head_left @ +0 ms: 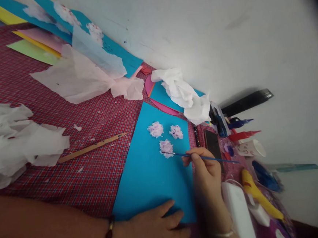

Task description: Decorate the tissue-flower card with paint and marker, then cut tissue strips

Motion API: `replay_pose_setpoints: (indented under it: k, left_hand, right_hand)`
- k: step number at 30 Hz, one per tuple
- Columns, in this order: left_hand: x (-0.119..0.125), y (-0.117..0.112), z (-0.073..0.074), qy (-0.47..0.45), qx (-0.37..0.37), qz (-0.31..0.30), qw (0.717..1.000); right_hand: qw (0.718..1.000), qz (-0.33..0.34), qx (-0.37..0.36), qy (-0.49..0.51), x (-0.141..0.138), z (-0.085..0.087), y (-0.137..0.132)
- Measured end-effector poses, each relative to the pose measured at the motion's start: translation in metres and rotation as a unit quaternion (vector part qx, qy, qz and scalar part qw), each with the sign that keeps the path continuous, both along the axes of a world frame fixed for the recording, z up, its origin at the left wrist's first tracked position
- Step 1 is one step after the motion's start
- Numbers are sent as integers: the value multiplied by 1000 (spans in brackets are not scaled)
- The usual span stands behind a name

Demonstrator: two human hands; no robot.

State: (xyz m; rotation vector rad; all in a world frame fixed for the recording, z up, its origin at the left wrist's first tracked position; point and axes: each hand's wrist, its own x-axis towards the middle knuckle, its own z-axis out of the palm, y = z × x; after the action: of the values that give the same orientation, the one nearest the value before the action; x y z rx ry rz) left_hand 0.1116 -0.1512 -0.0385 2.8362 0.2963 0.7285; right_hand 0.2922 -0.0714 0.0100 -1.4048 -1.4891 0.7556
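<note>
While the right hand [207, 170] pinches the paintbrush [180, 154] between thumb and fingers, the left hand [156, 225] lies palm down at the near end of the blue sheet [150, 182]. The right grip is closed on the brush handle; the left grip is spread, fingers apart. The blue sheet lies on the checked cloth [95, 120] and carries three crumpled, purple-tinged paper puffs: a left puff [155, 129], a right puff [176, 132] and a near puff [166, 147]. The brush tip overlaps the near puff; whether it presses on the paper or stands slightly above it cannot be determined. To the left of the sheet, a wooden strip [92, 148] lies at a slant, one end at the crumpled white paper [18, 144]. Beyond the sheet is a white tissue [180, 89]. To the right, a paper cup [251, 148] is located near a red tube [243, 136]. A white box [238, 211] is beside the right forearm.
</note>
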Motion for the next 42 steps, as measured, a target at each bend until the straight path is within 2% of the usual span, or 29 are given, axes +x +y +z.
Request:
replay_pose_setpoints:
  k: [5, 9, 13, 22, 27, 34, 42]
  left_hand:
    - [-1, 0, 2, 12, -4, 3, 1000]
    - [-2, -1, 3, 13, -8, 0, 1000]
    - [-2, -1, 3, 3, -5, 8, 1000]
    - [-4, 0, 5, 11, -1, 2, 1000]
    - [-4, 3, 6, 1, 0, 0, 1000]
    - [-3, 2, 3, -4, 0, -4, 1000]
    - [-3, 1, 7, 19, -7, -3, 1000]
  right_hand:
    - [999, -20, -17, -25, 1, 0, 2]
    - [999, -42, 4, 6, 6, 4, 2]
    - [999, -28, 11, -18, 7, 9, 2]
    - [998, -5, 15, -53, 3, 6, 2]
    - [997, -31, 43, -50, 7, 14, 1]
    - [997, -11, 20, -80, 5, 7, 3]
    - [991, -78, 96, -55, 10, 14, 1]
